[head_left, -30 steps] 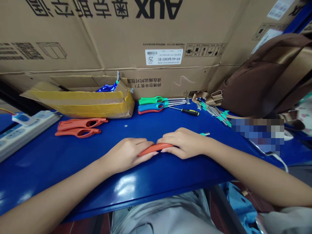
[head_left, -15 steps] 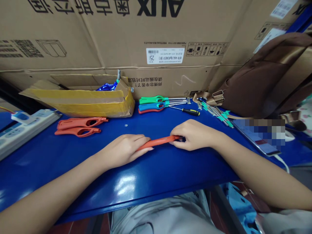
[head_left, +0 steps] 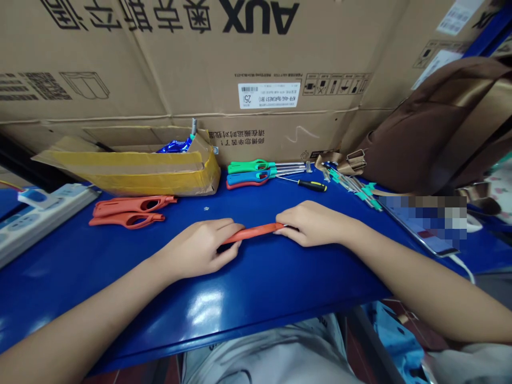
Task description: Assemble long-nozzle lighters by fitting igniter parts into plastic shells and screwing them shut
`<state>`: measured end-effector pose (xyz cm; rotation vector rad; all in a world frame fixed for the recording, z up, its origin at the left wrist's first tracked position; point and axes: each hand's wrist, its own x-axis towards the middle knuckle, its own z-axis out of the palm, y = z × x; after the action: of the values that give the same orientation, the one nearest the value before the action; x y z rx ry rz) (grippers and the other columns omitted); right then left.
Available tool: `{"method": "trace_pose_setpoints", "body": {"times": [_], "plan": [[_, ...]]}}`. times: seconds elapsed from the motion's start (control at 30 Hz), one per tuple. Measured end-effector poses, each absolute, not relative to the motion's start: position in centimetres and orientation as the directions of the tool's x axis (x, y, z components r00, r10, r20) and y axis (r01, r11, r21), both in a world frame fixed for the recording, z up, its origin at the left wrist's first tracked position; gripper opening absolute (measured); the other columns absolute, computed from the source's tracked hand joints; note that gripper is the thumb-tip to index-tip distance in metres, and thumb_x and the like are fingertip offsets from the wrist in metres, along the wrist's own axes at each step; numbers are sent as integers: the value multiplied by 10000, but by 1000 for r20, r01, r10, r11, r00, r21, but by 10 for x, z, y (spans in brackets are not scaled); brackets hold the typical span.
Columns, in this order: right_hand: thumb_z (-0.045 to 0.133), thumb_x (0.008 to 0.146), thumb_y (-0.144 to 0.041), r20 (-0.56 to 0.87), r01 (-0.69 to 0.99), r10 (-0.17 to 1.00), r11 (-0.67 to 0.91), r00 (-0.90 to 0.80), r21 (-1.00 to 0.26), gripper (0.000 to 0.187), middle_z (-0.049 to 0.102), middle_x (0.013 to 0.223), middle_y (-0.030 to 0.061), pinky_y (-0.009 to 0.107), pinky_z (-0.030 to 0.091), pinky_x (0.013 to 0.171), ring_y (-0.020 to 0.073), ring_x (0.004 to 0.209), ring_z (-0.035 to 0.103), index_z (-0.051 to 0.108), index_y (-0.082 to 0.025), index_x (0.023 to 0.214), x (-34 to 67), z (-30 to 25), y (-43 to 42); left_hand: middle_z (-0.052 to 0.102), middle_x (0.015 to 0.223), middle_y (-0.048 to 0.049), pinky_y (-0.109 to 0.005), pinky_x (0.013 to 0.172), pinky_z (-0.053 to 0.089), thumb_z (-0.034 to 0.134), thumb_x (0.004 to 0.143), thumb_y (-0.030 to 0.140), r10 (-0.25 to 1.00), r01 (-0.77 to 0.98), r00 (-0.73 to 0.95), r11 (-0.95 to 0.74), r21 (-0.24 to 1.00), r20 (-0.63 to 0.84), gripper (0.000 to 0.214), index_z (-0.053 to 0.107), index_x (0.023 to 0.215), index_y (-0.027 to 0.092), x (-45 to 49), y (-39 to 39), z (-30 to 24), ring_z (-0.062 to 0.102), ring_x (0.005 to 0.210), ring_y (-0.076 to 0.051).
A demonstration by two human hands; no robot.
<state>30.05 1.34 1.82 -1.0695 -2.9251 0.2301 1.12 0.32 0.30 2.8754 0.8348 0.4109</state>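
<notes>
An orange lighter handle (head_left: 256,232) is held edge-on above the blue tabletop, one end in each hand. My left hand (head_left: 208,245) is closed round its left end, thumb below and fingers on top. My right hand (head_left: 310,223) pinches the narrower right end; the fingers hide that tip. To the left on the table lie two more orange lighter handle shells (head_left: 130,210), each with an oval finger opening. Behind my hands rest assembled lighters in green, blue and red (head_left: 248,175) with metal barrels.
A yellow-taped cardboard box (head_left: 160,178) holds a blue packet. A black-and-yellow screwdriver (head_left: 312,185) lies near several metal rods with green ends (head_left: 354,186). At right are a phone (head_left: 420,229) on a cable and a brown bag (head_left: 432,128); a power strip (head_left: 44,218) sits at left.
The left thumb has drawn back along the orange lighter handle. Both hands still grip it, moved slightly left. The head view has tilted up a little.
</notes>
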Motion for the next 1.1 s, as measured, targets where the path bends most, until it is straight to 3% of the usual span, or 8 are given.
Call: {"method": "trace_pose_setpoints", "body": {"times": [0.17,0.47,0.63,0.8,0.97,1.1], "plan": [[515,1033,-383,48,556,574,807,-817,-198,258,743,1015,63,278,371,664,182,819,666,671,-192,1109,296,9,13,724,1022,-67,-267,758,558,483,1040,346,533,494,806,-846,201,257,320,643,1260,178,15,2,-5,710,869,-179],[469,1054,-379,79,583,589,808,-805,-84,314,751,954,59,284,337,637,179,759,653,703,-171,1050,291,6,10,697,942,-65,-283,750,524,420,1073,382,573,506,787,-811,293,227,328,654,1130,160,15,2,-10,689,833,-192],[451,1059,-412,45,608,615,786,-788,-111,337,751,983,60,290,344,644,188,777,665,692,-177,1054,289,7,11,691,956,-52,-270,760,505,438,1070,358,573,503,794,-807,309,202,296,647,1174,176,15,3,-4,680,852,-180],[456,1053,-430,15,610,622,771,-783,-184,333,736,926,49,289,360,655,183,751,649,671,-181,1000,289,10,10,663,867,-35,-265,732,477,461,1059,364,615,520,772,-756,397,160,295,670,995,166,17,3,2,647,811,-169],[555,1007,-388,55,640,670,726,-740,-251,210,705,955,43,280,378,683,185,794,624,629,-192,1003,303,11,20,679,1125,-63,-299,912,479,448,1065,368,650,513,747,-697,500,139,322,635,1268,202,13,10,2,644,1007,-187],[584,985,-363,38,690,730,660,-682,-297,159,688,952,32,269,364,664,176,793,602,606,-206,970,315,11,31,661,1121,-73,-329,909,492,519,1028,405,681,540,716,-680,495,154,337,644,1268,205,10,15,-4,638,997,-209]]}}
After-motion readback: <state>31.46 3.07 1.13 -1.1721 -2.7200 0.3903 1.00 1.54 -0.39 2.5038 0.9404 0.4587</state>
